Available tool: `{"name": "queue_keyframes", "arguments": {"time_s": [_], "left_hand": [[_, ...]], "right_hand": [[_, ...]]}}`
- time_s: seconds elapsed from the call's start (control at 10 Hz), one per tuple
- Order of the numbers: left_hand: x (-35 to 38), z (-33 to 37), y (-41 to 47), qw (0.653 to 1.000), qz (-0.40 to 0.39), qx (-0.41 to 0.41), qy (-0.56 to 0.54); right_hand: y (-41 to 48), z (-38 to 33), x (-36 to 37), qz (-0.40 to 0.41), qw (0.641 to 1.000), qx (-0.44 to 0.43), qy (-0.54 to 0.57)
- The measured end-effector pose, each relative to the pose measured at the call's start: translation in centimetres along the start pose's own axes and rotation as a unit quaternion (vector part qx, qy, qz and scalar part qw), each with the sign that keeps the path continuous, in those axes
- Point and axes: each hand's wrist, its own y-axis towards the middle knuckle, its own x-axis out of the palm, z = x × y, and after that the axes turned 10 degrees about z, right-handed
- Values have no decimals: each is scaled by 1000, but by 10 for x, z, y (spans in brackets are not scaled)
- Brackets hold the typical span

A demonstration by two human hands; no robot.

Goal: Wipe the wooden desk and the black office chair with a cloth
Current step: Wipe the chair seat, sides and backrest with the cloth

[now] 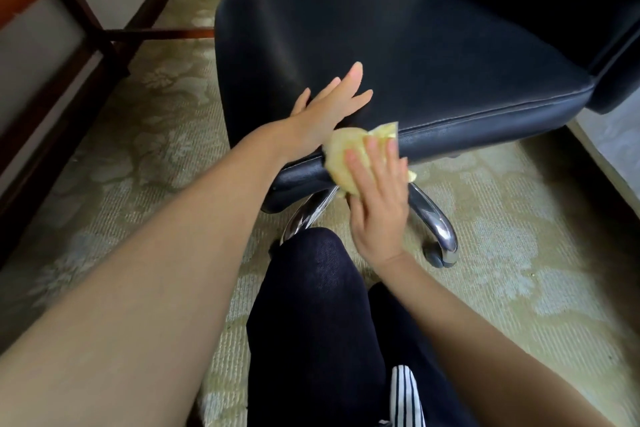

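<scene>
Dark trousers (311, 305) cover the knee nearest the camera, above patterned carpet (519, 253). Just beyond, the right hand (377, 204) presses a yellow cloth (341, 156) against the front edge of the black chair (415, 45) seat, its fingers straight and close together. The left hand (329, 104) lies flat on the seat, fingers spread. Chrome legs (438, 222) show beneath the seat. Farther left stands the wooden desk (83, 10) frame.

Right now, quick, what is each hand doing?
Left hand: open, flat on the chair seat.
Right hand: open, straight fingers press the yellow cloth against the seat's front edge.
</scene>
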Motion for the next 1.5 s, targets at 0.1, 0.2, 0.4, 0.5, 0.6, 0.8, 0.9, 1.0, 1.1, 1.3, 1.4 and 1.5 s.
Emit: {"name": "queue_keyframes", "arguments": {"time_s": [0.1,0.2,0.4,0.5,0.6,0.8,0.9,1.0,1.1,1.3,1.4,1.5], "left_hand": [[-2,-4,-3,999,17,23,28],[-7,-14,-5,990,60,58,113],[-5,-9,-1,1000,23,18,3],[-3,-13,2,999,42,-23,7],[-2,-22,6,998,56,-5,32],[-1,-25,9,992,90,8,92],[-1,-25,7,989,95,20,112],[-1,-24,5,987,95,47,120],[0,-24,5,986,96,61,123],[-1,-25,4,984,100,79,122],[-3,-28,6,982,102,93,130],[-5,-30,7,980,107,102,134]], "right_hand": [[-8,-13,10,-22,998,-61,21],[-15,-23,27,-58,980,-184,37],[-15,-25,42,-97,930,-354,29],[-4,-7,33,-74,927,-367,18],[15,27,10,-42,928,-370,-8],[32,80,-31,-37,948,-309,-64],[35,100,-46,-41,971,-223,-70],[39,121,-65,-31,989,-122,-82],[40,129,-71,-6,996,-53,-78],[57,136,-79,123,964,227,-62],[78,141,-84,169,928,326,-61],[97,148,-87,204,896,390,-51]]}}
